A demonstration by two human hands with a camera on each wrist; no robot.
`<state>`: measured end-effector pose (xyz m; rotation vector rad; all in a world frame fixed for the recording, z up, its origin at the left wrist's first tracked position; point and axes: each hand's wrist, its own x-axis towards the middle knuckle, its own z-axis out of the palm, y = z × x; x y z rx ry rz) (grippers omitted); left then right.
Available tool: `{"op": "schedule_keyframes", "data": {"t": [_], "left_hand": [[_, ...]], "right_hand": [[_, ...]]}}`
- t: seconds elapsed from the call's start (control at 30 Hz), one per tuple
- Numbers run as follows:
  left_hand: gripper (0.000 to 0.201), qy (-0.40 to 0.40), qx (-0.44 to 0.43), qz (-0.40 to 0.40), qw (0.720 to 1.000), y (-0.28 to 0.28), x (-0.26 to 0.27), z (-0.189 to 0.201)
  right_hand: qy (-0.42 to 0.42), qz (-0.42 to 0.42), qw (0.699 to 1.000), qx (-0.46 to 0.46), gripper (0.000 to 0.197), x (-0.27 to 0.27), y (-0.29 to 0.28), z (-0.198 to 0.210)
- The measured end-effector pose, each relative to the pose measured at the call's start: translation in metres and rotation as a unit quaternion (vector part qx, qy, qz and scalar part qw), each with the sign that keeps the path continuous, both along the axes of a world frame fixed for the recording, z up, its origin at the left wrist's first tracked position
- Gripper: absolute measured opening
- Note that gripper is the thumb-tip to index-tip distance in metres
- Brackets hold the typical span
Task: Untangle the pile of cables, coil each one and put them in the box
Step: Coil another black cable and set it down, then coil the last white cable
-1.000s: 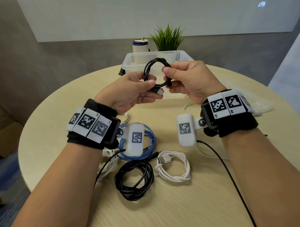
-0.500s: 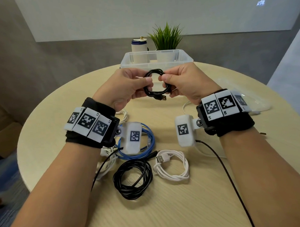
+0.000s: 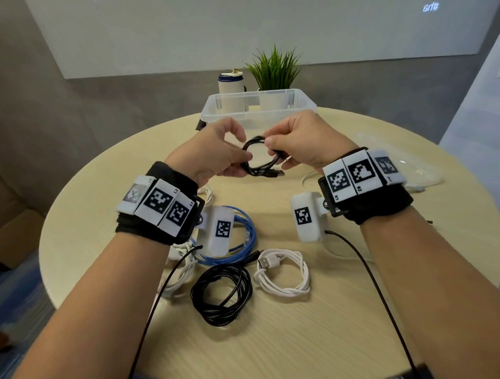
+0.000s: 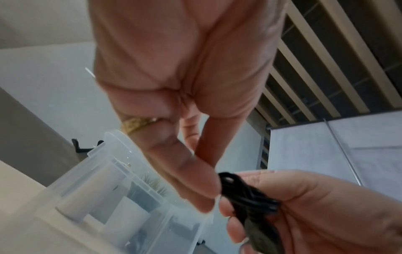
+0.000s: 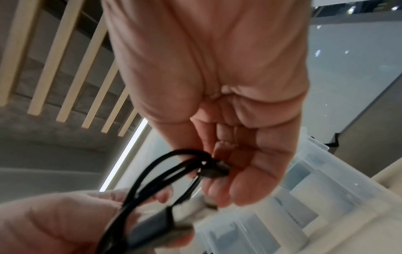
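Holding the small black cable [image 3: 260, 160] coil above the table [image 3: 346, 313], just near of the clear box [image 3: 257, 104], left hand [image 3: 213, 153] and right hand [image 3: 298, 142] each pinch one side. Tuck the loose plug end (dangling below) through the loops so the coil won't spring apart.

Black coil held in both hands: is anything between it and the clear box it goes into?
Nothing visible blocks it. The black coil, held by the left hand and right hand, sits just in front of the clear box, whose top is open.
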<state>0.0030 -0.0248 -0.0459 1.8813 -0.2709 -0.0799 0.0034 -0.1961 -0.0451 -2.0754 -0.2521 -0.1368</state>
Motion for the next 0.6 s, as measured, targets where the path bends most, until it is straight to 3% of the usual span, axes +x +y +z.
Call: {"op": "schedule_keyframes", "data": {"t": [0.23,0.4,0.53,0.6], "left_hand": [[0.018,0.045,0.105,-0.024,0.993,-0.001,-0.014,-0.004],[0.018,0.095,0.174,-0.024,0.980,-0.009,-0.028,-0.006],[0.017,0.137,0.199,-0.022,0.970,-0.018,-0.041,-0.011],[0.017,0.156,0.208,-0.025,0.965,-0.023,-0.046,-0.011]], "right_hand": [[0.043,0.001,0.986,-0.162,0.021,-0.028,-0.006,-0.002],[0.064,0.004,0.925,-0.375,0.016,-0.060,-0.020,-0.001],[0.088,-0.006,0.890,-0.448,0.042,-0.076,-0.028,-0.004],[0.114,0.006,0.873,-0.474,0.044,-0.081,-0.028,-0.009]]}}
